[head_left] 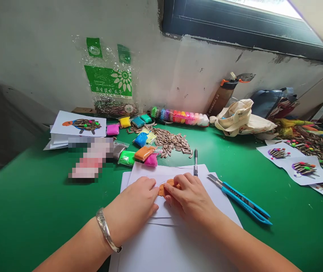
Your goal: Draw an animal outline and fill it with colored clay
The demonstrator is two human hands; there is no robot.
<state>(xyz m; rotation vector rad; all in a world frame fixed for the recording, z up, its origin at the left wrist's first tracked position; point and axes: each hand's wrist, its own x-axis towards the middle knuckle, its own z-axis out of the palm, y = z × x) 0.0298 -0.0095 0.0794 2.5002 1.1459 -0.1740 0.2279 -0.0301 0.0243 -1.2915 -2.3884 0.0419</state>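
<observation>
A flattened, uneven piece of orange modelling clay (161, 190) lies on the white paper sheet (138, 170). My left hand (135, 204), with a silver bangle at the wrist, has its curled fingertips against the clay's left edge. Bent over the right part of the clay are the fingers of my right hand (188, 194), the thumb and index pinching and pressing it. Both hands hide part of the clay. Beyond them lies a black pen (196, 160) on the paper's upper edge. To the right is a blue utility knife (243, 200) with its blade out.
Colourful clay packets (126, 158) and a heap of sunflower seeds (173, 141) lie behind the paper. Seed-covered pictures (86, 124) lie left, and more cards (303, 166) right. A seed bag (109, 83), brown bottle (224, 96) and cloth bag (235, 117) stand along the wall.
</observation>
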